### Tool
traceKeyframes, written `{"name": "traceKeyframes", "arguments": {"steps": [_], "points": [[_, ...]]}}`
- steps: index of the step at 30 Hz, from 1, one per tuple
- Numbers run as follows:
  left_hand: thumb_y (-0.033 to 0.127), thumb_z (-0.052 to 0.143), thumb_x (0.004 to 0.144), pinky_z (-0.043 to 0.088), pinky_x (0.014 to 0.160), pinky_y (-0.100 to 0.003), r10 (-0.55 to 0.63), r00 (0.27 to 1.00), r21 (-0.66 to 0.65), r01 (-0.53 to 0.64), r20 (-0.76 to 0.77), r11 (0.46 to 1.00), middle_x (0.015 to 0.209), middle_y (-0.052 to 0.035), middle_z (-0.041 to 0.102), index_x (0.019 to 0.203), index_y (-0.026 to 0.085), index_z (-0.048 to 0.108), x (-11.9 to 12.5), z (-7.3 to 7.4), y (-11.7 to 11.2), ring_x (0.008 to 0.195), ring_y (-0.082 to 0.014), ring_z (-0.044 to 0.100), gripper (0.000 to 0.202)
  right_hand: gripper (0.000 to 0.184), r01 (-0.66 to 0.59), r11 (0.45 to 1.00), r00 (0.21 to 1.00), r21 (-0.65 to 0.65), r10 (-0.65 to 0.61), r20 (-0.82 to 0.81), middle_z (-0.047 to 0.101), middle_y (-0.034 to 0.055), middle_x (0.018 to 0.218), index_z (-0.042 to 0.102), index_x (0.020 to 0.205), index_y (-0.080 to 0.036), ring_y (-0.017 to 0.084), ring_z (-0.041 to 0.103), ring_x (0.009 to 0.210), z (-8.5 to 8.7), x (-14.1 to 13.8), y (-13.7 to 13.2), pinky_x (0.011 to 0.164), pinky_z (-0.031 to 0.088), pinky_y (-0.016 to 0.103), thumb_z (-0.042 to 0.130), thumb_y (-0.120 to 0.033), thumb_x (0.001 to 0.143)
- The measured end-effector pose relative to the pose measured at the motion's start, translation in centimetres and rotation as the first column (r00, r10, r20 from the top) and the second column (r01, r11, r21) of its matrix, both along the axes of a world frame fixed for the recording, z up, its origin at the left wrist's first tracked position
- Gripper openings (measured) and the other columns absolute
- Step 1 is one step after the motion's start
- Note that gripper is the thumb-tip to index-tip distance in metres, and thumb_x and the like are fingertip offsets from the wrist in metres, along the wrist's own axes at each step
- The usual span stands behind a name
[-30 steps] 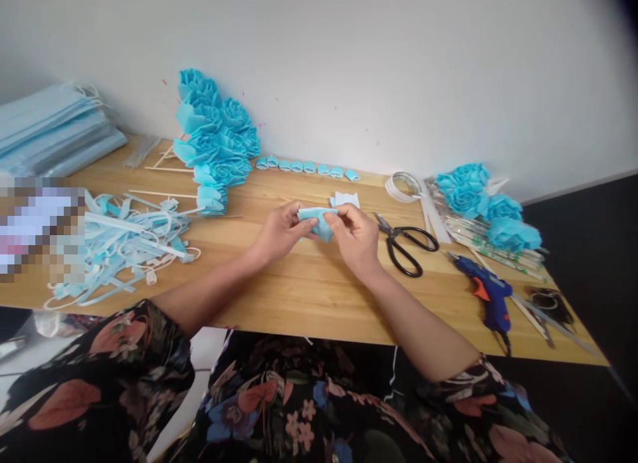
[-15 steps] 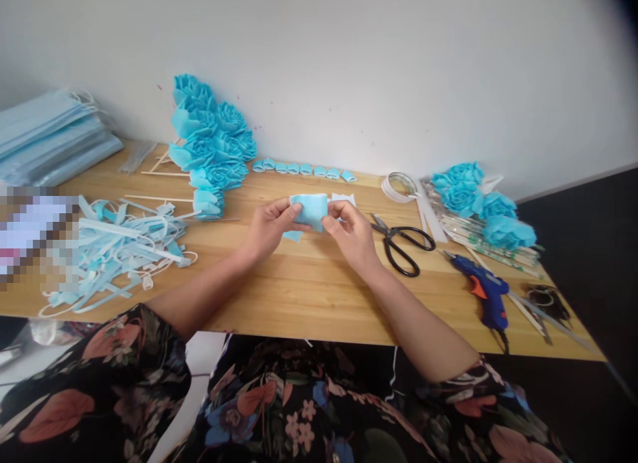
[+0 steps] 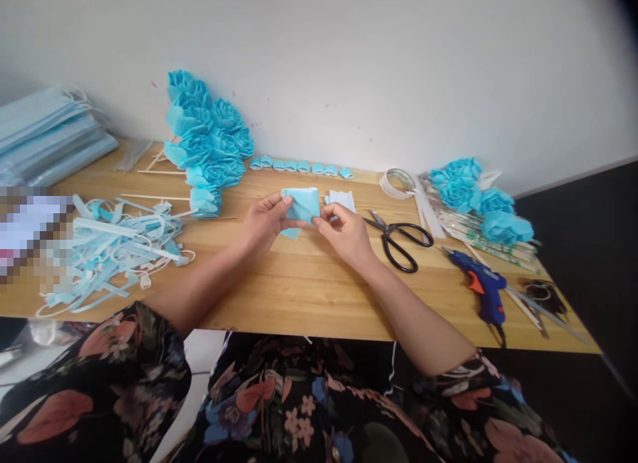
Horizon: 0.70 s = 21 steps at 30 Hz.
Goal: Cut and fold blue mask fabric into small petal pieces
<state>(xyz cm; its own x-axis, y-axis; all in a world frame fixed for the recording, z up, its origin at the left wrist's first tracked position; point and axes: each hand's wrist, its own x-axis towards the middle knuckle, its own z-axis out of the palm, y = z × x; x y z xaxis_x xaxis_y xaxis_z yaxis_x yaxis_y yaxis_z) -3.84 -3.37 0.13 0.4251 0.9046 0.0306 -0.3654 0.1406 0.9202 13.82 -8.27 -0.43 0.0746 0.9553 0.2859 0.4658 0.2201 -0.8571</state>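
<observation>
A small light-blue piece of mask fabric [image 3: 303, 204] is held up above the middle of the table. My left hand [image 3: 264, 220] grips its left side, the thumb on the near face and fingers behind. My right hand [image 3: 345, 236] pinches the lower right corner between thumb and forefinger. Beneath my hands another blue fabric piece [image 3: 290, 233] lies partly hidden. White fabric pieces [image 3: 341, 200] rest just behind my right hand. Black-handled scissors [image 3: 399, 237] lie partly open to the right of that hand.
Blue fabric flowers [image 3: 209, 137] on sticks stand at the back left, more flowers [image 3: 493, 204] at the right. Cut mask strips [image 3: 119, 250], stacked masks [image 3: 50, 131], small blue rolls [image 3: 304, 166], a tape roll [image 3: 397, 183] and a blue glue gun [image 3: 481, 287] lie around.
The fabric piece has shifted slightly left and up with both hands and tilted a little. My right hand has uncovered more of the white pieces behind it. The view has moved slightly.
</observation>
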Motion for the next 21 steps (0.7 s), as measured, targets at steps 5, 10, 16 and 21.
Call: {"name": "traceKeyframes", "arguments": {"steps": [5, 10, 16, 21], "points": [[0.051, 0.075, 0.078, 0.062, 0.077, -0.032, 0.042, 0.991, 0.160, -0.021, -0.129, 0.987, 0.081, -0.0045, 0.071, 0.082, 0.013, 0.070, 0.0, 0.0, -0.3, 0.078, -0.0172, 0.070, 0.038, 0.018, -0.075, 0.996, 0.997, -0.039, 0.075, -0.005, 0.066, 0.0017, 0.086, 0.061, 0.087, -0.022, 0.016, 0.060, 0.078, 0.7, 0.4, -0.1, 0.071, 0.050, 0.031, 0.068, -0.037, 0.080], [0.046, 0.069, 0.083, 0.060, 0.068, -0.029, -0.061, 0.939, 0.268, 0.158, -0.339, 0.950, 0.072, -0.0032, 0.068, 0.074, 0.014, 0.068, 0.2, -0.1, -1.2, 0.069, -0.0164, 0.068, 0.033, 0.031, -0.111, 0.987, 0.992, 0.112, 0.104, 0.068, 0.070, 0.0044, 0.105, 0.066, 0.109, -0.026, 0.021, 0.063, 0.096, 1.9, 0.8, -0.5, 0.087, 0.050, 0.038, 0.071, -0.039, 0.081], [0.040, 0.071, 0.081, 0.051, 0.047, -0.019, -0.077, 0.917, 0.284, 0.200, -0.392, 0.938, 0.067, -0.0006, 0.064, 0.078, 0.016, 0.071, 0.5, -0.4, -1.4, 0.052, -0.0104, 0.061, 0.025, 0.013, -0.082, 0.969, 0.985, 0.233, 0.043, 0.165, 0.065, 0.0004, 0.077, 0.066, 0.079, -0.024, 0.017, 0.059, 0.077, 1.6, 0.4, -0.8, 0.077, 0.048, 0.035, 0.063, -0.030, 0.091], [0.038, 0.078, 0.073, 0.048, 0.042, -0.017, -0.025, 0.926, 0.276, 0.138, -0.377, 0.951, 0.077, -0.0037, 0.071, 0.095, 0.015, 0.074, 0.3, -0.1, -1.1, 0.054, -0.0101, 0.060, 0.032, 0.012, 0.070, 0.979, 0.997, 0.190, -0.071, -0.006, 0.066, 0.0005, 0.081, 0.064, 0.082, -0.022, 0.015, 0.058, 0.075, 1.7, 0.6, -0.8, 0.072, 0.048, 0.031, 0.061, -0.030, 0.091]]}}
